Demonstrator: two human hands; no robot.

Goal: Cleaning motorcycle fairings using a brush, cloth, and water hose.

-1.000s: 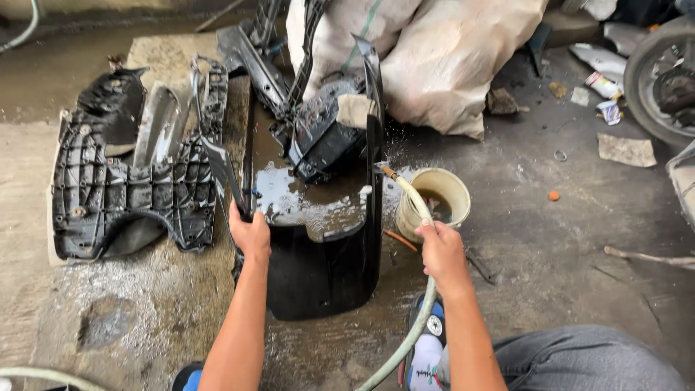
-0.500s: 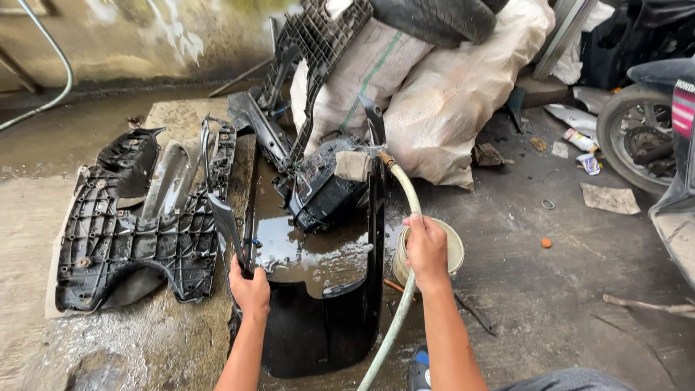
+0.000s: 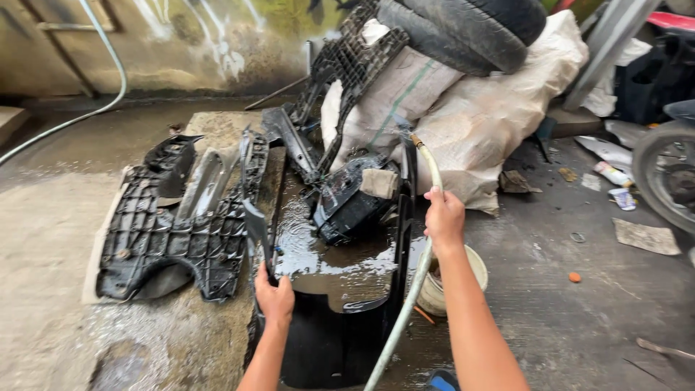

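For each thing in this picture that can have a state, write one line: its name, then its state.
Left hand: gripping the black panel's left edge.
Right hand: closed around the hose.
Hose: held, tip raised over the panel.
Black panel: wet, water pooled inside.
Bucket: upright, behind the right forearm.
Ribbed floor panel: lying flat.

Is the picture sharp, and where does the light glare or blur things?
Head view: soft daylight, no hard shadows; glare on the pooled water of the glossy black plastic panel; left hand and right hand on the pale hose fairly sharp; edges bend slightly.
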